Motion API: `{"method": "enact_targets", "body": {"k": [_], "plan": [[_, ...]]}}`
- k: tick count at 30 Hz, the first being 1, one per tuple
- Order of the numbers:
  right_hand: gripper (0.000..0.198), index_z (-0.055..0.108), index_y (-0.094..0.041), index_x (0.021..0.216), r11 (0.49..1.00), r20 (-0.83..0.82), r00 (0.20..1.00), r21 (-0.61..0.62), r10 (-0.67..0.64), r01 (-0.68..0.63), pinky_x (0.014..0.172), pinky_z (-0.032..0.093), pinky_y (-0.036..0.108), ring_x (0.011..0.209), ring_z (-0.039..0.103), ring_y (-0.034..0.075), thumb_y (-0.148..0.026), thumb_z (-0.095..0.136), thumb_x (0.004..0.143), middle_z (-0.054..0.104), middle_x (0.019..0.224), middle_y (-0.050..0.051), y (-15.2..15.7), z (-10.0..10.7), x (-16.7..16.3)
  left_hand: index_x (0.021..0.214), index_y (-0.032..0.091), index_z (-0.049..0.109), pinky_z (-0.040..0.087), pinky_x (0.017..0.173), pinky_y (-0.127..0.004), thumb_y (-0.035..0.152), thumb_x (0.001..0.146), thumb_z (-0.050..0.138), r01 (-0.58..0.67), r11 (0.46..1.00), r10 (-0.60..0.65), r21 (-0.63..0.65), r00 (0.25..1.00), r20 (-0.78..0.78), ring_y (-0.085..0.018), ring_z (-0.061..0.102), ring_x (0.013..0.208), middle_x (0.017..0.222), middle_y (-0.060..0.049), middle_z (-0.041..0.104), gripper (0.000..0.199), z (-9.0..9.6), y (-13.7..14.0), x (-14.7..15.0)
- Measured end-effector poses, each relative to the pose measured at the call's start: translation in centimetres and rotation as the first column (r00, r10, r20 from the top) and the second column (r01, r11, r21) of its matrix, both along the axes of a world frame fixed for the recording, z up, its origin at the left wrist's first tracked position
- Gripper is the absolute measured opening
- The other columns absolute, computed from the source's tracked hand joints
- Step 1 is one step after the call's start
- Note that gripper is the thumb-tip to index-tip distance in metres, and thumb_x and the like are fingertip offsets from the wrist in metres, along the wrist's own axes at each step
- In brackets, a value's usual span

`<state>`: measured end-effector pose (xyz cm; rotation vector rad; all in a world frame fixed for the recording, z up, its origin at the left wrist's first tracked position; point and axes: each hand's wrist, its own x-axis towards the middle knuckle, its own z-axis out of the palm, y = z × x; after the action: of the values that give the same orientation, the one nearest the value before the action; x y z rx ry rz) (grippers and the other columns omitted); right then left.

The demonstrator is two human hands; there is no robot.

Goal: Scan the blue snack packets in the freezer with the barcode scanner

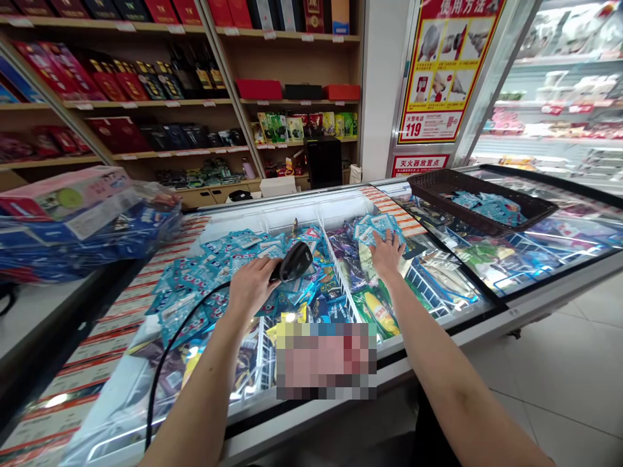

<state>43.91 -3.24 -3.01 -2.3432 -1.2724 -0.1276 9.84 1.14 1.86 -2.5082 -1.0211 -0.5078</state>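
My left hand (250, 283) is wrapped round the handle of a black barcode scanner (296, 261), whose head points to the right. A black cable (168, 350) runs from the scanner down past my left forearm. Beneath it, many small blue packets (192, 279) are spread over the freezer's glass top. On the right, my right hand (388, 251) reaches over a smaller pile of the same blue packets (377, 227), fingers spread and touching them. Whether any packet is gripped there is not visible; the fingers look apart.
Bagged frozen goods lie in white wire baskets (338, 269) inside the chest freezer (467, 324). A brown tray (438, 188) with more blue packets stands on the right. Plastic-wrapped boxes (82, 227) sit at the left. Shelves (292, 71) of boxes stand behind.
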Motion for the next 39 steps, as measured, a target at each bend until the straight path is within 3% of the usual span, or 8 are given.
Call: {"method": "enact_targets", "body": {"k": [5, 9, 16, 23, 27, 30, 36, 39], "plan": [[0.052, 0.040, -0.025, 0.140, 0.994, 0.066, 0.998, 0.108, 0.011, -0.018, 0.107, 0.007, 0.065, 0.141, 0.008, 0.039, -0.040, 0.044, 0.091, 0.015, 0.156, 0.012, 0.3, 0.0, -0.5, 0.116, 0.020, 0.054, 0.045, 0.078, -0.036, 0.029, 0.081, 0.059, -0.080, 0.996, 0.080, 0.028, 0.997, 0.006, -0.028, 0.059, 0.097, 0.101, -0.009, 0.064, 0.037, 0.5, 0.1, -0.8], [0.051, 0.040, -0.021, 0.140, 0.960, 0.147, 0.961, 0.124, 0.234, -0.253, 0.111, 0.009, 0.059, 0.143, 0.011, 0.033, -0.040, 0.038, 0.093, 0.020, 0.155, 0.011, 0.7, 0.2, -2.2, 0.117, 0.020, 0.054, 0.044, 0.080, -0.037, 0.028, 0.080, 0.060, -0.126, 0.991, 0.125, 0.036, 0.992, 0.020, -0.028, 0.058, 0.098, 0.101, -0.010, 0.064, 0.039, 0.4, 0.0, -1.7], [0.050, 0.035, -0.020, 0.143, 0.726, 0.224, 0.714, 0.042, 0.663, -0.687, 0.115, 0.015, 0.047, 0.140, 0.025, 0.024, -0.034, 0.035, 0.095, 0.034, 0.150, 0.008, 0.8, 0.0, -4.6, 0.118, 0.023, 0.054, 0.042, 0.080, -0.038, 0.029, 0.079, 0.062, -0.149, 0.989, 0.148, 0.003, 0.987, 0.056, -0.029, 0.058, 0.102, 0.104, -0.010, 0.064, 0.041, -0.2, -0.3, -2.3], [0.044, 0.043, -0.015, 0.132, 0.585, 0.187, 0.580, 0.033, 0.793, -0.811, 0.106, 0.034, 0.039, 0.126, 0.045, 0.019, -0.015, 0.037, 0.088, 0.045, 0.141, 0.011, 2.2, -0.1, -6.9, 0.117, 0.022, 0.054, 0.042, 0.078, -0.037, 0.030, 0.079, 0.062, -0.136, 0.991, 0.136, 0.005, 0.990, 0.038, -0.028, 0.058, 0.100, 0.103, -0.010, 0.063, 0.039, 0.0, -0.7, -2.3], [0.053, 0.034, -0.017, 0.141, 0.576, 0.194, 0.554, -0.079, 0.810, -0.814, 0.105, 0.034, 0.040, 0.131, 0.039, 0.022, -0.016, 0.036, 0.088, 0.043, 0.144, 0.007, 3.6, 0.4, -8.2, 0.116, 0.022, 0.055, 0.042, 0.076, -0.038, 0.031, 0.078, 0.064, -0.142, 0.990, 0.142, 0.017, 0.990, 0.021, -0.028, 0.058, 0.097, 0.101, -0.010, 0.063, 0.040, 0.0, -0.7, -2.4], [0.048, 0.041, -0.026, 0.139, 0.586, 0.213, 0.551, -0.163, 0.807, -0.794, 0.106, 0.030, 0.042, 0.133, 0.035, 0.023, -0.019, 0.034, 0.092, 0.042, 0.145, 0.000, 3.9, 0.8, -8.7, 0.117, 0.021, 0.055, 0.042, 0.076, -0.038, 0.032, 0.079, 0.062, -0.139, 0.990, 0.138, 0.021, 0.990, 0.021, -0.028, 0.058, 0.097, 0.102, -0.010, 0.063, 0.039, 0.1, -0.8, -2.5], [0.040, 0.054, -0.029, 0.129, 0.706, 0.296, 0.648, -0.159, 0.701, -0.691, 0.102, 0.027, 0.045, 0.115, 0.045, 0.025, -0.026, 0.039, 0.092, 0.056, 0.127, 0.005, 1.0, 1.7, -9.0, 0.115, 0.022, 0.055, 0.042, 0.077, -0.038, 0.030, 0.079, 0.062, -0.129, 0.992, 0.129, 0.000, 0.989, 0.067, -0.028, 0.058, 0.098, 0.101, -0.009, 0.063, 0.038, 0.2, -1.0, -2.4], [0.038, 0.057, -0.029, 0.126, 0.721, 0.277, 0.675, -0.112, 0.683, -0.684, 0.100, 0.030, 0.043, 0.109, 0.047, 0.024, -0.028, 0.037, 0.094, 0.059, 0.118, 0.006, -0.4, 1.8, -8.8, 0.115, 0.022, 0.055, 0.042, 0.077, -0.038, 0.030, 0.079, 0.062, -0.109, 0.994, 0.110, -0.015, 0.991, 0.079, -0.028, 0.057, 0.099, 0.101, -0.010, 0.063, 0.037, 0.2, -1.1, -2.2]]}}
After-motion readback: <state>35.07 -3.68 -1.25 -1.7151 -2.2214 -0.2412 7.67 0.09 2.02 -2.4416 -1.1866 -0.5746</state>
